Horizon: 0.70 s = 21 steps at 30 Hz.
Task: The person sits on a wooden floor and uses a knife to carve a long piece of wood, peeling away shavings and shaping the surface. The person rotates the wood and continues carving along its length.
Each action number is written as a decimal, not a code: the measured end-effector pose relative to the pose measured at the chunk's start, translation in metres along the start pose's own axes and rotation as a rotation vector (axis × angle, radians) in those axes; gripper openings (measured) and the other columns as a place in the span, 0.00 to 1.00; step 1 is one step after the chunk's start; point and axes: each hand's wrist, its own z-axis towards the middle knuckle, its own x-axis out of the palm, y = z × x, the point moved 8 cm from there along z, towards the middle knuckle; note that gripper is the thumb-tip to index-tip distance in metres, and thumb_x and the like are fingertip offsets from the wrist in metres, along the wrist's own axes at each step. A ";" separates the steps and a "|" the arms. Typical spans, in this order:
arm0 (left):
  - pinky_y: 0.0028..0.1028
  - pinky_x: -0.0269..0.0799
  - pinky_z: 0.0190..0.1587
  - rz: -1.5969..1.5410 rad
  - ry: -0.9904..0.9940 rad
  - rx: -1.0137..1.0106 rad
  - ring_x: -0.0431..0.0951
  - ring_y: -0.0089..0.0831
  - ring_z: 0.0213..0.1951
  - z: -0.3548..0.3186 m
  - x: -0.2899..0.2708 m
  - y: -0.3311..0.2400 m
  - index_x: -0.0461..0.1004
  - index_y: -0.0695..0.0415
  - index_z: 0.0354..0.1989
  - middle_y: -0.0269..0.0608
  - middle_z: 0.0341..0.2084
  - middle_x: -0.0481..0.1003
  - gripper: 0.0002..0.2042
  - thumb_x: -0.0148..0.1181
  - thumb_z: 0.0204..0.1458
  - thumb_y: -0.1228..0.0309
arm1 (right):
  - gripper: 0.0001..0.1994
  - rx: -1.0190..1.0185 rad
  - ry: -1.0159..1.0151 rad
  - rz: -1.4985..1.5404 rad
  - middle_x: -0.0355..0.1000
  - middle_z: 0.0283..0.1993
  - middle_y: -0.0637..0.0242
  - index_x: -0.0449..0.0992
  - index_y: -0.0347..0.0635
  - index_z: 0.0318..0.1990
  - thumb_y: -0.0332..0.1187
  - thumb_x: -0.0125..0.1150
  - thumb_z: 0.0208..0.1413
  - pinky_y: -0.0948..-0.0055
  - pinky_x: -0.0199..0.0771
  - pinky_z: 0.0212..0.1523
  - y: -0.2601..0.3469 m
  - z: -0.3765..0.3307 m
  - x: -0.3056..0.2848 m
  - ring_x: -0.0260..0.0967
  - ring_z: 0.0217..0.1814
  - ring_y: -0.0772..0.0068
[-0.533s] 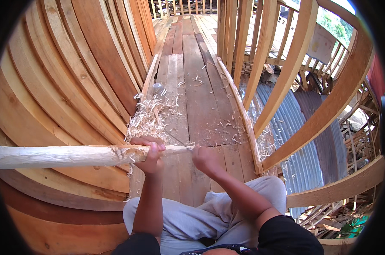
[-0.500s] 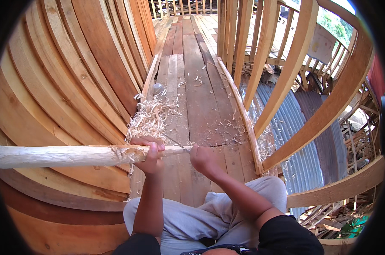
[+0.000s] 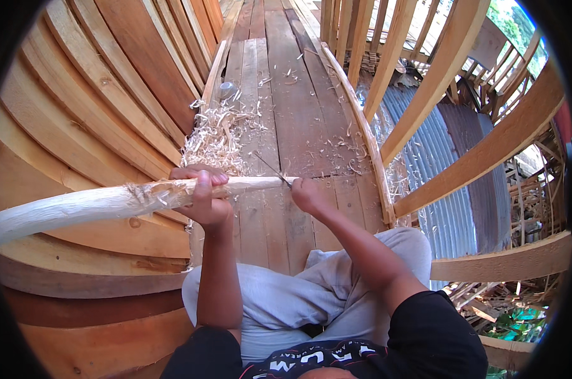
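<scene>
I have my left hand wrapped around a long pale wooden pole, fingers curled over the top and clenched tight on it just behind the stretch where the bark has been shaved away. The pole runs from the far left edge of the view, thick and slightly curved there, across to the middle, where it narrows to a whittled, cream-coloured tip. My right hand sits at that tip, closed in a fist around the handle of a thin dark blade; the blade slants up and to the left from my knuckles and its lower end meets the pole's tapered end. The handle itself is hidden inside my grip, so I cannot tell its shape. Both forearms come up from the bottom of the view over my knees in light grey trousers, and the pole is held in the air above the plank floor, not resting on it. Just beyond my left hand lies a heap of pale wood shavings, with looser curls scattered across the boards toward the right. To my left rises a curved wall of overlapping wooden planks; to my right stand bare curved wooden ribs, with corrugated metal sheeting showing between them.
</scene>
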 end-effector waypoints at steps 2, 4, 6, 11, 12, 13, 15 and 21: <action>0.26 0.71 0.23 -0.025 -0.020 -0.017 0.67 0.26 0.16 0.005 -0.009 0.004 0.61 0.58 0.28 0.40 0.14 0.66 0.06 0.52 0.44 0.76 | 0.25 0.029 -0.025 -0.029 0.72 0.43 0.38 0.76 0.28 0.36 0.41 0.34 0.60 0.47 0.68 0.50 -0.008 0.001 -0.007 0.70 0.47 0.37; 0.26 0.70 0.22 -0.014 -0.051 -0.035 0.66 0.26 0.16 0.004 -0.005 0.000 0.61 0.57 0.27 0.39 0.14 0.64 0.06 0.52 0.45 0.76 | 0.26 -0.076 -0.023 -0.050 0.72 0.41 0.36 0.76 0.27 0.36 0.42 0.34 0.61 0.48 0.68 0.49 0.000 -0.003 -0.005 0.70 0.46 0.35; 0.26 0.70 0.23 -0.033 0.004 -0.017 0.65 0.25 0.16 0.005 -0.005 -0.001 0.61 0.57 0.28 0.38 0.14 0.64 0.05 0.52 0.45 0.76 | 0.26 -0.143 0.000 -0.072 0.71 0.41 0.35 0.77 0.28 0.36 0.41 0.34 0.61 0.48 0.68 0.48 0.029 -0.013 -0.010 0.70 0.44 0.34; 0.26 0.70 0.23 -0.103 0.078 -0.041 0.65 0.24 0.17 0.001 0.009 0.003 0.61 0.57 0.29 0.38 0.15 0.64 0.07 0.53 0.45 0.75 | 0.24 -0.196 -0.106 -0.138 0.72 0.39 0.37 0.77 0.29 0.33 0.40 0.36 0.60 0.48 0.69 0.46 -0.035 0.031 0.004 0.71 0.43 0.35; 0.26 0.70 0.23 -0.131 0.130 -0.034 0.65 0.24 0.17 0.002 0.010 0.006 0.61 0.57 0.29 0.38 0.15 0.64 0.07 0.53 0.45 0.75 | 0.24 -0.193 -0.058 -0.205 0.72 0.39 0.37 0.77 0.29 0.33 0.39 0.36 0.60 0.48 0.69 0.46 -0.063 0.048 0.014 0.71 0.43 0.35; 0.26 0.70 0.24 -0.151 0.178 -0.030 0.65 0.24 0.17 0.002 0.013 0.004 0.60 0.57 0.29 0.39 0.16 0.65 0.08 0.54 0.45 0.75 | 0.24 -0.191 -0.001 -0.271 0.72 0.39 0.37 0.77 0.28 0.32 0.39 0.36 0.60 0.48 0.69 0.47 -0.074 0.050 0.018 0.70 0.43 0.34; 0.25 0.71 0.24 -0.120 0.216 -0.007 0.66 0.25 0.17 -0.003 0.025 0.000 0.61 0.57 0.29 0.39 0.15 0.65 0.08 0.55 0.45 0.75 | 0.24 -0.186 0.005 -0.253 0.72 0.39 0.36 0.77 0.27 0.32 0.39 0.36 0.60 0.48 0.69 0.47 -0.085 0.057 0.028 0.70 0.43 0.34; 0.25 0.70 0.24 -0.002 0.036 -0.007 0.66 0.25 0.17 -0.006 0.008 0.002 0.61 0.57 0.28 0.39 0.14 0.64 0.07 0.54 0.44 0.74 | 0.26 -0.072 -0.021 0.066 0.70 0.38 0.31 0.75 0.24 0.34 0.41 0.35 0.60 0.49 0.69 0.48 0.015 -0.005 -0.006 0.70 0.44 0.33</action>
